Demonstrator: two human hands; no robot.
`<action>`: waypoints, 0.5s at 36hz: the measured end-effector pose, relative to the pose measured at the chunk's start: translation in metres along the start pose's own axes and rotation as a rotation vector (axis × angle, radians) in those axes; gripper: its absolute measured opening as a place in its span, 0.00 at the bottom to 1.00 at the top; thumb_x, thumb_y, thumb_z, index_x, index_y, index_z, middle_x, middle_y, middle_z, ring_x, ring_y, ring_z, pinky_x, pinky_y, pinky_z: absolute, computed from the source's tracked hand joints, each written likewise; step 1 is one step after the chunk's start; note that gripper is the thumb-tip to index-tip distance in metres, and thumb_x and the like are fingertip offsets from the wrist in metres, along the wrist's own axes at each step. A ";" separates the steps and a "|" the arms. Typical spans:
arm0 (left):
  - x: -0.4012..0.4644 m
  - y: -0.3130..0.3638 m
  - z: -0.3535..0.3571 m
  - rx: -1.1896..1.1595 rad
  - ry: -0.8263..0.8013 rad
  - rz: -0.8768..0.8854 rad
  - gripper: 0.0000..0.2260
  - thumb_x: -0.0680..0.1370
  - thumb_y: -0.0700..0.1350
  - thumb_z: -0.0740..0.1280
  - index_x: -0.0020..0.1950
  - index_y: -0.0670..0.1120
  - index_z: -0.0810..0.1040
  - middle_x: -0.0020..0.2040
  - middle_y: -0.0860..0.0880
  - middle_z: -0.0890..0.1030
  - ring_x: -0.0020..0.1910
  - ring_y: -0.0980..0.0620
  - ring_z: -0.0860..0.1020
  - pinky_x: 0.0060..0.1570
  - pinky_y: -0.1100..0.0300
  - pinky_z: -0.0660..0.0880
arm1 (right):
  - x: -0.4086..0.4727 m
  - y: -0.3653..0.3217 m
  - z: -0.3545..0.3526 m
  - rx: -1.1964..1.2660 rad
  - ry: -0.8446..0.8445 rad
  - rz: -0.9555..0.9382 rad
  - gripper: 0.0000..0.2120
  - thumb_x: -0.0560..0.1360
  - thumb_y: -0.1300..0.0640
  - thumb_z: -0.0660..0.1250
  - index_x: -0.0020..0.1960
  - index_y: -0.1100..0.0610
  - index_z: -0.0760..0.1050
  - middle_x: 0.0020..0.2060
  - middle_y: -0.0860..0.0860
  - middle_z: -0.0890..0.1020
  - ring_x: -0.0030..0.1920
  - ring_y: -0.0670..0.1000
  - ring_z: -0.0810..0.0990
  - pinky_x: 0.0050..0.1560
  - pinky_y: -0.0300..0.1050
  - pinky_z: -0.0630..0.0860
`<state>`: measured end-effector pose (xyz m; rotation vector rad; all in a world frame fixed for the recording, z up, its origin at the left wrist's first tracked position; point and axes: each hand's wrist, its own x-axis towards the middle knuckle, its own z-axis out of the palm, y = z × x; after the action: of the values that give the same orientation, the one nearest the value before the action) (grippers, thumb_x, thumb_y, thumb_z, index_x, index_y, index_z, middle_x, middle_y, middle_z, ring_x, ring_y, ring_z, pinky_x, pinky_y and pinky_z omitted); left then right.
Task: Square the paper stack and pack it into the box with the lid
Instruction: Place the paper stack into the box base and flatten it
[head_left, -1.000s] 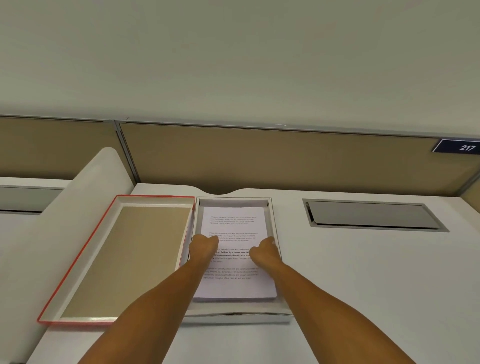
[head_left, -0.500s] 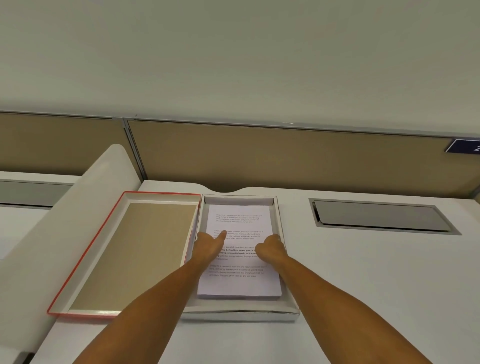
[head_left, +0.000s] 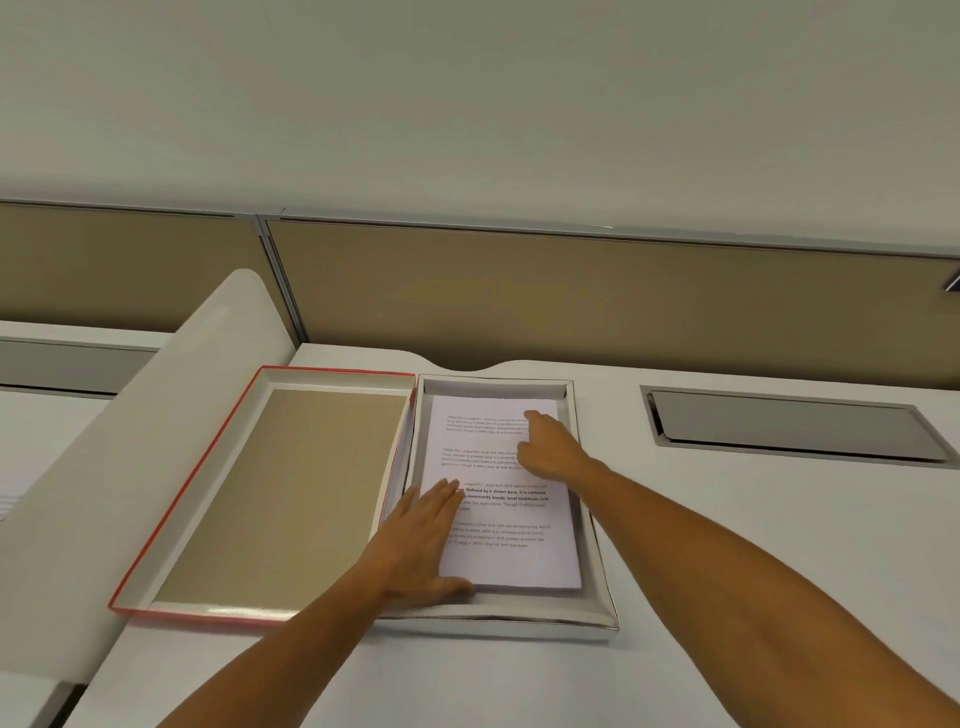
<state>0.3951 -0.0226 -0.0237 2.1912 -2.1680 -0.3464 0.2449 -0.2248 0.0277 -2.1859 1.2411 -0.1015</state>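
A stack of printed white paper (head_left: 506, 551) lies flat inside a shallow white box (head_left: 597, 587) on the desk. My left hand (head_left: 423, 540) rests flat, fingers together and stretched, on the stack's near left corner, thumb along its front edge. My right hand (head_left: 550, 447) presses on the upper right part of the top sheet with fingers curled and one finger pointing forward. Neither hand grips anything. The lid (head_left: 270, 499), red-edged with a brown inside, lies upturned right beside the box on its left.
A white desk (head_left: 727, 545) carries everything. A metal cable hatch (head_left: 795, 426) is set into it at the right. A brown partition (head_left: 571, 306) runs along the back. A white curved divider (head_left: 130, 431) rises at the left of the lid.
My left hand has slid back to the stack's near left corner and flattened. My right hand has moved forward to the far right part of the sheet. The view has shifted slightly.
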 end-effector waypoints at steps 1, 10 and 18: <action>-0.002 0.000 0.002 0.013 -0.005 0.008 0.53 0.66 0.79 0.53 0.80 0.50 0.40 0.81 0.52 0.43 0.80 0.52 0.43 0.78 0.47 0.40 | 0.005 -0.001 -0.002 -0.033 -0.016 -0.015 0.19 0.79 0.60 0.63 0.69 0.61 0.70 0.63 0.58 0.79 0.58 0.58 0.81 0.56 0.51 0.80; 0.000 -0.003 0.006 0.057 -0.032 0.046 0.52 0.69 0.75 0.58 0.79 0.48 0.36 0.81 0.50 0.40 0.79 0.52 0.38 0.78 0.46 0.41 | 0.058 -0.017 -0.009 -0.298 -0.096 -0.111 0.24 0.79 0.49 0.64 0.71 0.60 0.69 0.70 0.59 0.75 0.68 0.60 0.73 0.67 0.55 0.73; 0.000 -0.003 0.008 0.048 -0.016 0.050 0.51 0.70 0.74 0.58 0.80 0.47 0.38 0.81 0.49 0.41 0.79 0.52 0.38 0.76 0.48 0.34 | 0.094 -0.023 -0.004 -0.428 -0.125 -0.123 0.30 0.79 0.39 0.61 0.71 0.59 0.70 0.69 0.58 0.76 0.68 0.60 0.74 0.65 0.55 0.73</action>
<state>0.3966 -0.0219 -0.0319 2.1607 -2.2588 -0.3143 0.3128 -0.2932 0.0225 -2.5869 1.1365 0.2714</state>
